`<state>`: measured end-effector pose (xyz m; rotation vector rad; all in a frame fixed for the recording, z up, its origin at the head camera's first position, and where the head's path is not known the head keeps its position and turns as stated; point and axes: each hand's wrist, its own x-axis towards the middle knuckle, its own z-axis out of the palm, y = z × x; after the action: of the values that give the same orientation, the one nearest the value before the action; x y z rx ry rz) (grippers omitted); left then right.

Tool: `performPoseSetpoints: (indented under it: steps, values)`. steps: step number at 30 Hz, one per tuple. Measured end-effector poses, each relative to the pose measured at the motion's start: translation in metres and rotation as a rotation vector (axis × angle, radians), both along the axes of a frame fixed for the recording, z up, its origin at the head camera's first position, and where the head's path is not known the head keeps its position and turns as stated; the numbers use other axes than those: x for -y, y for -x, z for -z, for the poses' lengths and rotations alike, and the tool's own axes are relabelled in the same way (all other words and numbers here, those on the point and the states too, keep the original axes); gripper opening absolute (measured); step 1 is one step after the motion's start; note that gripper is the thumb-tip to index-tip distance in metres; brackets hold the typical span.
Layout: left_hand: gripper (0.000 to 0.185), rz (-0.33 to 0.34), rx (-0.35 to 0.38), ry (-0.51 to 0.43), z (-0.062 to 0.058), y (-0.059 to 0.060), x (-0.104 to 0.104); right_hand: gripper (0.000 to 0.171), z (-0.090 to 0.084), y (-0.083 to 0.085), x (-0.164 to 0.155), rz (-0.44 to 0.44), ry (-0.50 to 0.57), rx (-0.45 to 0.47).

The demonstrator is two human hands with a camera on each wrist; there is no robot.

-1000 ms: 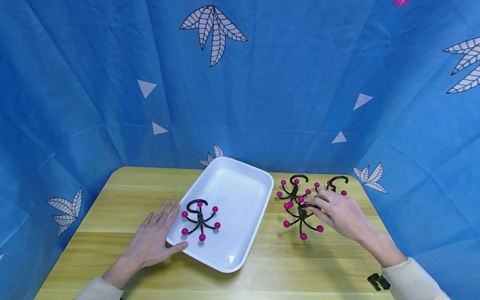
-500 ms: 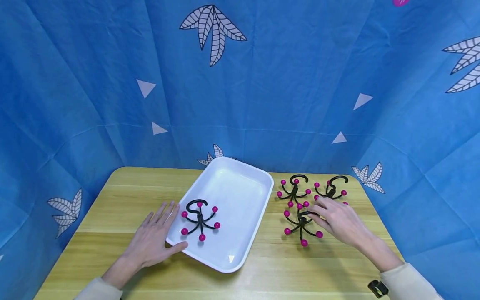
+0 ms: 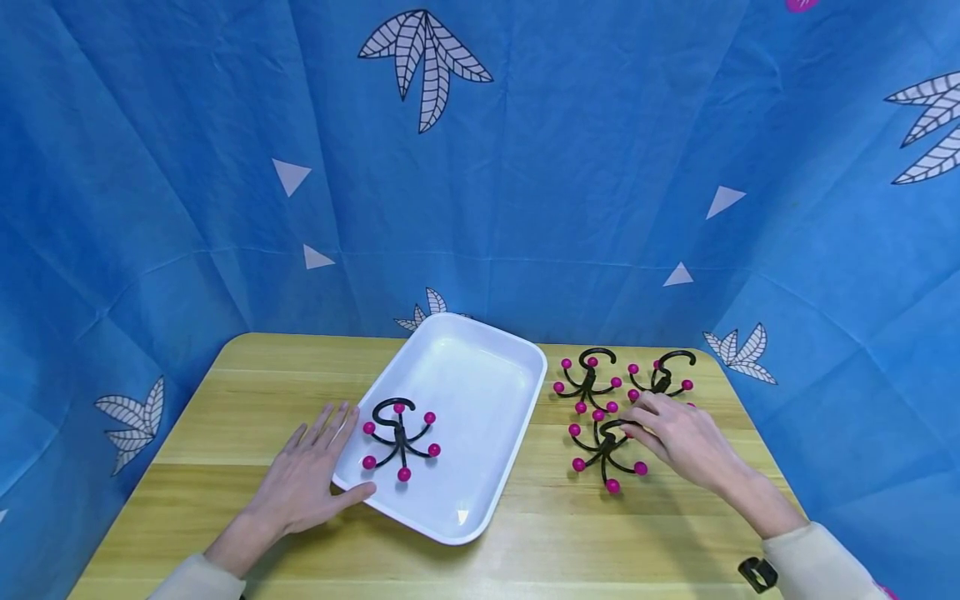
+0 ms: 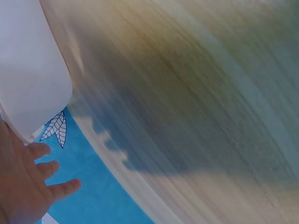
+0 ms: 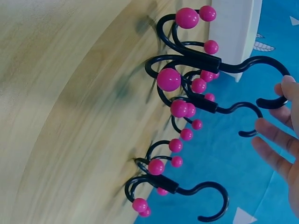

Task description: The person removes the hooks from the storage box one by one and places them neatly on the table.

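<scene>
Beside the white tray, a black multi-arm hook hanger with pink ball tips [image 3: 607,448] stands on its arms on the table. My right hand [image 3: 678,437] pinches its curved top hook between thumb and fingers; the right wrist view shows that hook [image 5: 266,59] at the fingertips. Two matching hangers stand just behind, one on the left [image 3: 589,382] and one on the right [image 3: 662,384], partly covered by the hand. My left hand [image 3: 303,479] lies with straight fingers along the left edge of the tray [image 3: 480,392], its thumb at the near corner. Another such hanger [image 3: 400,437] stands inside the tray.
The wooden table [image 3: 225,417] ends at a blue patterned cloth [image 3: 510,192] that hangs behind and on both sides. A black band [image 3: 757,575] shows by the right sleeve.
The nearest hanger has come down onto the table and shifted slightly nearer, then a little right, with my right hand at its hook. My left hand and the tray stay put.
</scene>
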<state>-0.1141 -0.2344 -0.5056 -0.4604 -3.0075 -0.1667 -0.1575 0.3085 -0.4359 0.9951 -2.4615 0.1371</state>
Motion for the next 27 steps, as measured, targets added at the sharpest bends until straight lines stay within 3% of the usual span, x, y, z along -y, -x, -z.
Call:
performPoseSetpoints:
  steps: [14, 27]
  values:
    - [0.112, 0.006, -0.007, -0.001, 0.001, 0.001, 0.000, 0.015, -0.001, 0.007, -0.002, -0.016, -0.012, -0.022]
    - [0.111, 0.004, -0.006, -0.007, 0.002, 0.001, 0.001, 0.029, -0.009, 0.004, 0.012, -0.004, 0.003, -0.004]
